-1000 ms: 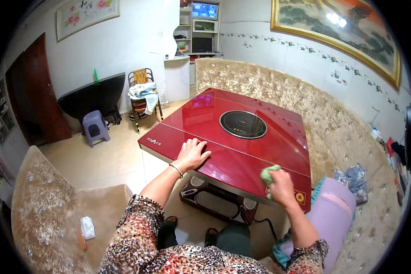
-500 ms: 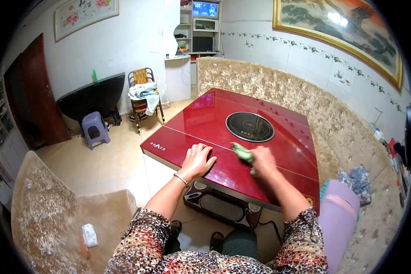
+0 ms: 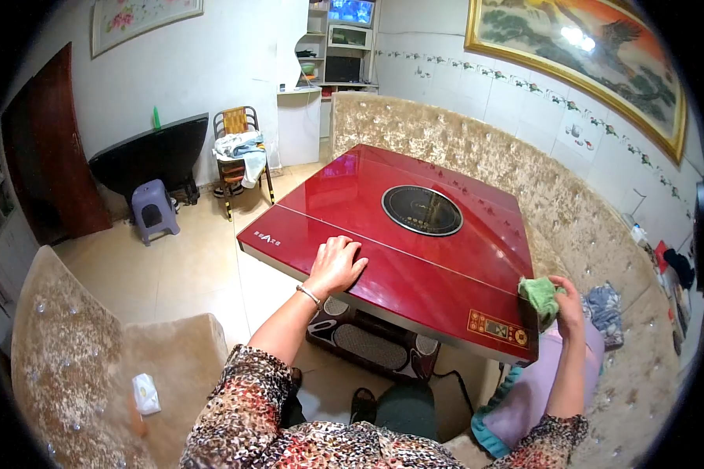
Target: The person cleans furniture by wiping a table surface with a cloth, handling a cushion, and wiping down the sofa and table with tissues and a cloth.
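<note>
A glossy red table (image 3: 321,227) with a round black cooking plate (image 3: 422,210) set in its top stands in front of me. My left hand (image 3: 337,263) lies on the near part of the tabletop with its fingers spread, holding nothing. At the table's right edge, my right hand (image 3: 569,305) grips a crumpled green cloth (image 3: 540,298), which hangs partly over that edge. Just left of the cloth, a gold-framed control panel (image 3: 497,327) shows near the table's right corner.
A curved tan sofa (image 3: 438,133) wraps behind and to the right of the table. Below the near edge sits a dark foot heater (image 3: 371,348). A rolled lilac mat (image 3: 524,391) lies at the right. A purple stool (image 3: 155,211) and a chair with clothes (image 3: 241,152) stand back left.
My right hand has moved with the green cloth from the middle of the tabletop to its right edge, uncovering the control panel. My left hand stays on the table.
</note>
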A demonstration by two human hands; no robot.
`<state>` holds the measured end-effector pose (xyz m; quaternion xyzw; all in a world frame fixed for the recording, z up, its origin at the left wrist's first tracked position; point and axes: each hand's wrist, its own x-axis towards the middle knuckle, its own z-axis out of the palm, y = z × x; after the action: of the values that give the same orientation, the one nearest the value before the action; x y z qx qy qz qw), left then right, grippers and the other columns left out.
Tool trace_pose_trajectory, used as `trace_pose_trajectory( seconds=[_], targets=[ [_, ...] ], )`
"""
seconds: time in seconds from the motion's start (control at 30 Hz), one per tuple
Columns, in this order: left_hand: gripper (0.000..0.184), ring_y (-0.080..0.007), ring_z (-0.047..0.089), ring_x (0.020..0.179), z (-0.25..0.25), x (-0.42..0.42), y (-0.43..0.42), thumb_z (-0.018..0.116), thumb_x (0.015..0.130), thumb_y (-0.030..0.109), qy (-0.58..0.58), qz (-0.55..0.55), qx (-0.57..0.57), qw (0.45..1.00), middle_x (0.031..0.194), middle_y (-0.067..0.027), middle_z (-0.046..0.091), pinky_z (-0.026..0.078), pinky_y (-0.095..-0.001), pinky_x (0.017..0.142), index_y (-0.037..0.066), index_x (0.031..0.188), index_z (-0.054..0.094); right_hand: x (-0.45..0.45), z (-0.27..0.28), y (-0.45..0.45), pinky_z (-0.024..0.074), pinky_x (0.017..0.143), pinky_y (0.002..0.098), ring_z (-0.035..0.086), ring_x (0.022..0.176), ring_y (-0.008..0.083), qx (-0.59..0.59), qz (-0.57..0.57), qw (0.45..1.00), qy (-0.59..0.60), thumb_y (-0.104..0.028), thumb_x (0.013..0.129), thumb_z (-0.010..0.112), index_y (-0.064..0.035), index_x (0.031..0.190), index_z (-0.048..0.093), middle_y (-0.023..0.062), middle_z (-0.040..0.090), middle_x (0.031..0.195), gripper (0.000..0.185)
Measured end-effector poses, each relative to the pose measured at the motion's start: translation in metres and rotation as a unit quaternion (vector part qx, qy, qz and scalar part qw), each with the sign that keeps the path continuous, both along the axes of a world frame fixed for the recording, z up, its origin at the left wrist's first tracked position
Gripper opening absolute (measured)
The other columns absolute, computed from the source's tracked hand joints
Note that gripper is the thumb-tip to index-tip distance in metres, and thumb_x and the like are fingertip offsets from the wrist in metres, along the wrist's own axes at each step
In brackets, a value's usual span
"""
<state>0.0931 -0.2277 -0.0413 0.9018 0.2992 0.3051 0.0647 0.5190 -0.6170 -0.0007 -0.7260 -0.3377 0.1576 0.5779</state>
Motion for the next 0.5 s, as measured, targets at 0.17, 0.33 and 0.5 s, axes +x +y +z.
trace_pose_trajectory(
  seconds=[0.17,0.33,0.5],
  targets=[
    [0.045,-0.0346,0.052,0.123,-0.002,0.002,-0.001,0.064,0.093,0.037,0.0,-0.002,0.004,1.0,0.127,-0.0168,0.061,0.042,-0.0459,0.104,0.005,0.124,0.066,-0.02,0.008,-0.027,0.0408,0.111,0.0422,0.052,0.132,0.0344,-0.278,-0.074,0.891,-0.352,-0.013,0.089,0.063,-0.0016,0.143,0.052,0.0216,0.056,0.142,0.056],
    [0.045,-0.0346,0.052,0.124,-0.001,0.001,0.0,0.064,0.093,0.038,0.007,-0.011,0.007,1.0,0.129,-0.0169,0.06,0.041,-0.0462,0.105,0.005,0.125,0.065,-0.029,-0.039,-0.009,0.0325,0.117,0.0449,0.041,0.14,0.0396,-0.322,0.089,0.882,-0.331,-0.029,0.096,0.06,-0.0026,0.142,0.051,0.0252,0.047,0.148,0.054],
    [0.045,-0.0346,0.05,0.127,-0.001,0.001,-0.003,0.063,0.094,0.038,0.012,-0.016,0.009,1.0,0.131,-0.0173,0.058,0.04,-0.0462,0.106,0.006,0.125,0.065,-0.079,-0.054,-0.01,0.0335,0.115,0.051,0.042,0.139,0.0412,-0.272,-0.046,0.83,-0.484,-0.021,0.096,0.058,-0.0024,0.142,0.052,0.024,0.047,0.148,0.05]
  ],
)
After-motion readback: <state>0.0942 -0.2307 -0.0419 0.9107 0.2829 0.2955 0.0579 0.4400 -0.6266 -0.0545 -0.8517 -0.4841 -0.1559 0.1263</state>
